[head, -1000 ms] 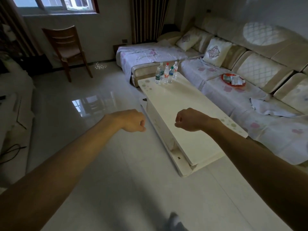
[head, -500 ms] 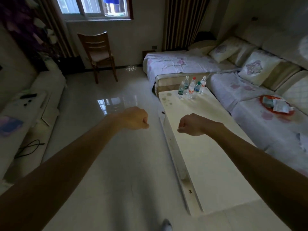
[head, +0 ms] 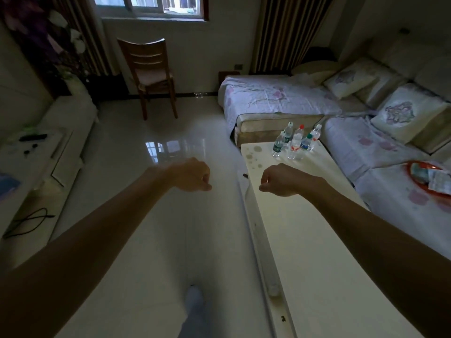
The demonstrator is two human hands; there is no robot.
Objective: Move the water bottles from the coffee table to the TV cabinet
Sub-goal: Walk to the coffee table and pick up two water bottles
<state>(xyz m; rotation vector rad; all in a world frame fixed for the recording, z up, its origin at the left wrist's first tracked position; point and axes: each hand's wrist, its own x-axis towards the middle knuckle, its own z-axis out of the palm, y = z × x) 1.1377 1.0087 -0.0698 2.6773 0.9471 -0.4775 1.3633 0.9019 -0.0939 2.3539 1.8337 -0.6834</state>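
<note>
TV cabinet (head: pixel 36 152): a low white unit along the left edge of the frame, with a dark remote (head: pixel 33 137) lying on its top.
Cable (head: pixel 29 220): black, looped on the floor at the lower left, just beside the cabinet.
Chair (head: pixel 148 71): wooden, upright at the upper left of centre, under the window (head: pixel 151 6).
Left hand (head: pixel 190 175): at mid-frame, left of centre, held out over the glossy floor (head: pixel 151 240); its fingers (head: pixel 204 179) are curled into a fist and hold nothing.
Foot (head: pixel 194 298): pale and blurred, at the bottom centre on the floor.
Right hand (head: pixel 280 180): at mid-frame, right of centre, above the left edge of the tabletop; its fingers (head: pixel 264 178) are curled in and hold nothing. The two fists are level and apart.
Tabletop (head: pixel 317 228): the long white top of the coffee table, running from the lower right up toward the centre right.
Water bottles (head: pixel 296 141): five clear plastic bottles, upright in a tight cluster at the far end of the tabletop, right of centre in the upper half, well apart from both hands and from the TV cabinet.
Sofa (head: pixel 280 98): cloth-covered, wrapping the upper right, with patterned cushions (head: pixel 400 113).
Red tray (head: pixel 429 176): on the sofa seat at the right edge, holding packets too blurred to tell.
</note>
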